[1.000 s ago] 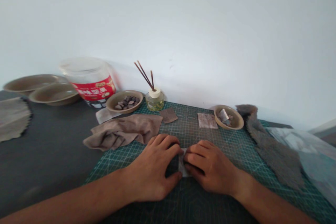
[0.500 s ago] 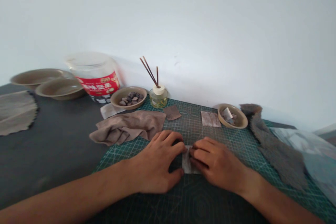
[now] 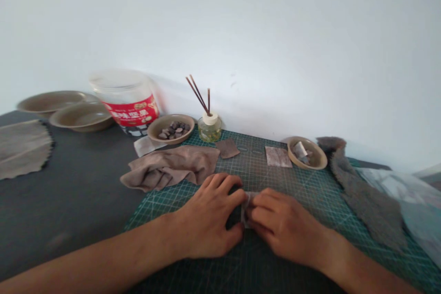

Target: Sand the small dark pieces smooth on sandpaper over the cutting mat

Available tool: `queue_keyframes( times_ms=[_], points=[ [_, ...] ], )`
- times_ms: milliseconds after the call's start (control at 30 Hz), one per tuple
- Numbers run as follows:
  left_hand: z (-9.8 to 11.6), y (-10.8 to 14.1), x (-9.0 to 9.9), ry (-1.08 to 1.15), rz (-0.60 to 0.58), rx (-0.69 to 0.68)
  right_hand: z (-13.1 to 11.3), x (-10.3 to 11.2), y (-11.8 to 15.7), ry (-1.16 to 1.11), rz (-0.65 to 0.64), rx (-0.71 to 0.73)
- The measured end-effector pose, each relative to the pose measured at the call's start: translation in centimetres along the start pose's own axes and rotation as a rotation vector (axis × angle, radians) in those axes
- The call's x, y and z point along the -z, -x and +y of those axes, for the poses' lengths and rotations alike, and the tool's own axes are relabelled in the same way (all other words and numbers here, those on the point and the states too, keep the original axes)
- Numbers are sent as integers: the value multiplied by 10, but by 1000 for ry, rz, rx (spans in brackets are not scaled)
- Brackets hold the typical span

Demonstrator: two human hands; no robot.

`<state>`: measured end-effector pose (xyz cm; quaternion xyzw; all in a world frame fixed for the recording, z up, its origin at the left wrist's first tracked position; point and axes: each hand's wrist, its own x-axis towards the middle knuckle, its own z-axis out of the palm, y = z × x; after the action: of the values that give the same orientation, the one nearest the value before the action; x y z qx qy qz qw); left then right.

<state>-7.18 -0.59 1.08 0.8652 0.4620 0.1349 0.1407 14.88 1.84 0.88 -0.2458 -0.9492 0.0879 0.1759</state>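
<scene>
I saw my right hand (image 3: pixel 284 223), fingers bunched, pinch unclear, cover more of the pale patch (image 3: pixel 244 215), apparently working it beside my left hand's (image 3: pixel 212 220) spread fingers.

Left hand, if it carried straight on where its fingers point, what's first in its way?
The left hand would probably meet the small pale piece first, then the right hand; depth is unclear.

White Chinese characters (image 3: pixel 138 114) are spelling out "味坚果" on the red label (image 3: pixel 132 108) of a clear, pale-lidded plastic jar (image 3: pixel 121 93), while another character (image 3: pixel 115 115) at their left end is blurring beyond reading and the white shapes (image 3: pixel 139 131) on the dark band (image 3: pixel 124 128) beneath are showing too indistinctly to make out.
</scene>
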Motion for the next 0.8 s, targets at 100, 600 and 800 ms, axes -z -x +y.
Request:
queue_keyframes(
  times_ms=[100, 600, 800],
  points=[
    [0, 1, -1, 0, 9, 0, -2, 0, 0, 8, -5, -13],
    [1, 0, 2, 5, -11, -2, -1, 4, -3, 29, 1, -71],
    [1, -1, 2, 1, -17, 2, -3, 6, -3, 75, 13, -121]
  ],
)
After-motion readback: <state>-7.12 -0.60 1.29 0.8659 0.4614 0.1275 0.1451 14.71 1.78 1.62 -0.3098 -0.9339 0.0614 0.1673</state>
